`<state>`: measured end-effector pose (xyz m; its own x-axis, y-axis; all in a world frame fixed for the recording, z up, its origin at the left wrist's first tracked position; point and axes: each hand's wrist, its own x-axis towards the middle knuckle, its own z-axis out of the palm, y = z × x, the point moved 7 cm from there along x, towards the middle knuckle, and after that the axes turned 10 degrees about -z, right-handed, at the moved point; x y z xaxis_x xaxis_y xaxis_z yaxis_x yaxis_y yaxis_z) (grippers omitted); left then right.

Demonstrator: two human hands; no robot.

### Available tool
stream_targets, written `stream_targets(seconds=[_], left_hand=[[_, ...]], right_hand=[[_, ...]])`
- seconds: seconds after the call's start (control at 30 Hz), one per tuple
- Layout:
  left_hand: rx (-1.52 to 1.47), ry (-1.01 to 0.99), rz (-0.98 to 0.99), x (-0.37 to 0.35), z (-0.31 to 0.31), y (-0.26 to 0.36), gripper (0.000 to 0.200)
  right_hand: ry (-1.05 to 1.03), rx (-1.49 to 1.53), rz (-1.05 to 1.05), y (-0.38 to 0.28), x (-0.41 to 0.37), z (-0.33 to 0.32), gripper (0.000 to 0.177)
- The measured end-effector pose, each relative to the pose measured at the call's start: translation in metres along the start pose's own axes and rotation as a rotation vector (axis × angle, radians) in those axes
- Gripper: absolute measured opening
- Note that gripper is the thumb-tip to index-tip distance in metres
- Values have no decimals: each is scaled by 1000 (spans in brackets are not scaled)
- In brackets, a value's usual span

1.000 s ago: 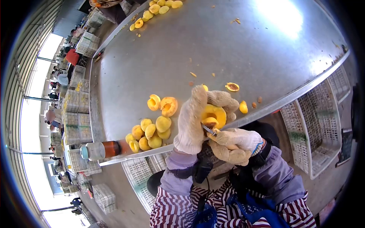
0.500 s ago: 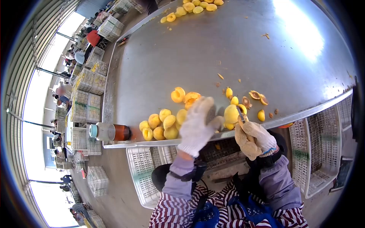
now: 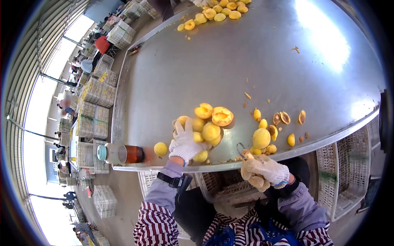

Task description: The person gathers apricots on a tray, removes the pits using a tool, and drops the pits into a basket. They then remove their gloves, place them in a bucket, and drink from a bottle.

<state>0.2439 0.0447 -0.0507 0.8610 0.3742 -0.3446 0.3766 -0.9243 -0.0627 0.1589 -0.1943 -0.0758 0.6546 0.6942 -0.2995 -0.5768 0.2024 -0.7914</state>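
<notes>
My left hand (image 3: 186, 141), in a white knitted glove, lies with its fingers spread over a pile of yellow peaches (image 3: 211, 131) near the table's front edge. Two cut peach halves (image 3: 222, 117) with hollow centres rest at the back of that pile. My right hand (image 3: 264, 170), also gloved, is closed around the handle of a small tool with a curved metal loop (image 3: 240, 146) at its tip. Beyond the right hand sit a larger yellow peach (image 3: 261, 138) and several small yellow pieces. Brown-centred pieces (image 3: 285, 118) lie just behind them.
A bottle of amber liquid (image 3: 132, 154) lies on the metal table (image 3: 172, 82) at the left. More peaches (image 3: 219, 17) are at the far edge, by another person's gloved hand (image 3: 202, 3). White crates (image 3: 328, 176) stand below the table. People and stacked crates (image 3: 92, 117) are at the left.
My left hand has moved left and down onto the peaches, which now sit bunched further right. My right hand has drawn the tool back from the larger peach, toward the table edge.
</notes>
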Motion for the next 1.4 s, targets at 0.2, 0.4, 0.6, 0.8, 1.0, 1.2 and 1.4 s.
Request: stream_targets(seconds=[0.2,0.4,0.6,0.8,1.0,1.2,1.4], left_hand=[[-74,242,0,96,-35,73,88],[-582,228,174,129,-69,45,86],[-131,-45,-328,47,-4,-140,94],[-130,-125,-136,-26,25,-93,101],[-121,-35,98,-23,19,5,104],[-36,162,102,54,-11,81,103],[-20,293,88,115,-15,130,101]], right_hand=[[-9,-5,180,-8,4,1,46],[36,50,188,-9,1,-10,45],[37,-48,177,-8,-4,-7,43],[27,-76,188,-5,-3,-1,39],[29,-33,180,-9,-4,3,36],[-28,66,188,-4,-5,0,36],[-175,263,208,-12,-11,-4,27]])
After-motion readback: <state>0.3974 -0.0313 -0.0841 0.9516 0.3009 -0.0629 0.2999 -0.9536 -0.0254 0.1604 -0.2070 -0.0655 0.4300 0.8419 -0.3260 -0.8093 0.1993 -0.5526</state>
